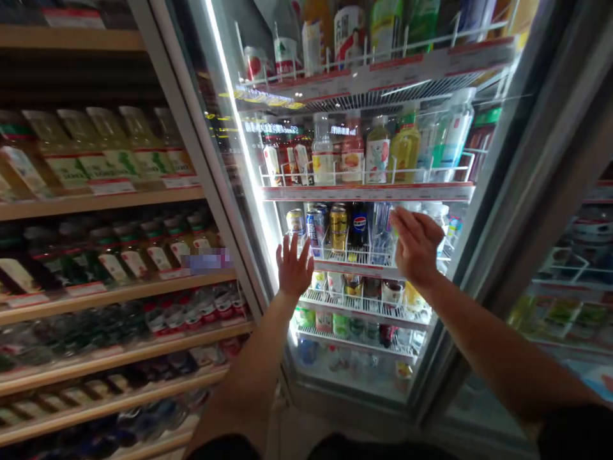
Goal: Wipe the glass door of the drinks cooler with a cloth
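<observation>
Both my arms reach toward a lit drinks cooler (368, 191) with white wire shelves. My left hand (293, 265) is raised with its fingers spread, empty, in front of the left end of the can shelf. Its nearest things are the drink cans (330, 227) standing in a row there. My right hand (417, 246) is open and flat, fingers together and pointing left, at the right end of that same shelf by clear bottles (383, 223). Neither hand holds anything. I cannot tell whether the hands touch glass or reach inside.
Bottles (378, 153) fill the cooler shelf above, cans and cartons (349, 38) the top one, small cups (354, 284) the lower ones. Wooden shelves (110, 294) of bottled drinks run along the left. A dark door frame (541, 191) slants down the right, with another cooler (575, 268) beyond.
</observation>
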Available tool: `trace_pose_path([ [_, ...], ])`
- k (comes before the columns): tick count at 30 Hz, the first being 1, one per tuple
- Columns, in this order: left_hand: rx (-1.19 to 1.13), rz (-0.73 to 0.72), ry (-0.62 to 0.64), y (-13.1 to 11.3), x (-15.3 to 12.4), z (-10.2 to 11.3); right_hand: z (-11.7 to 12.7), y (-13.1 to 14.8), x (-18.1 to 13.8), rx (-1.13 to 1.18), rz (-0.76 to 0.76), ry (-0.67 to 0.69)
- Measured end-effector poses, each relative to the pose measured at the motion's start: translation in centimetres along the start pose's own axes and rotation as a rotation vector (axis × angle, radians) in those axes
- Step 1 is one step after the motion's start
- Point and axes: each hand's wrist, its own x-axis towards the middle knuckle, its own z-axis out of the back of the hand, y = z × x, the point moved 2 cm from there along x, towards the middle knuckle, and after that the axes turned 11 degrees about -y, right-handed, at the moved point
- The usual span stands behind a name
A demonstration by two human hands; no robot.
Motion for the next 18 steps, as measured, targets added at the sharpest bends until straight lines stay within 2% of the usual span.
trace_pose_path([
  [1,-0.009,0.008,0.01,1.2,0.2,-0.3,-0.2,0.5,-0.4,-0.004,0.006,0.013],
  [3,-0.035,-0.005,0.039,3.4,0.4,-1.0,-0.5,2.1,-2.1,0.044,0.1,0.12],
  [6,-0.081,-0.065,0.054,5.4,0.1,-2.2,-0.9,4.0,-3.7,0.121,0.247,0.265],
  [8,-0.097,-0.078,0.03,6.0,-0.2,-2.8,-1.5,4.1,-2.1,0.089,0.206,0.217],
  [11,-0.121,-0.066,-0.002,6.1,-0.6,-3.4,-2.8,3.9,1.5,0.002,0.036,0.014],
  [13,-0.13,-0.062,0.0,6.1,-0.7,-3.5,-3.7,4.6,2.2,-0.039,-0.044,-0.061],
  [15,-0.124,-0.071,-0.002,6.0,-0.6,-3.4,-4.7,6.5,0.8,-0.014,-0.019,0.025],
  [18,-0.113,-0.096,-0.034,6.0,-0.5,-3.1,-5.9,9.9,-2.3,0.127,0.181,0.303],
])
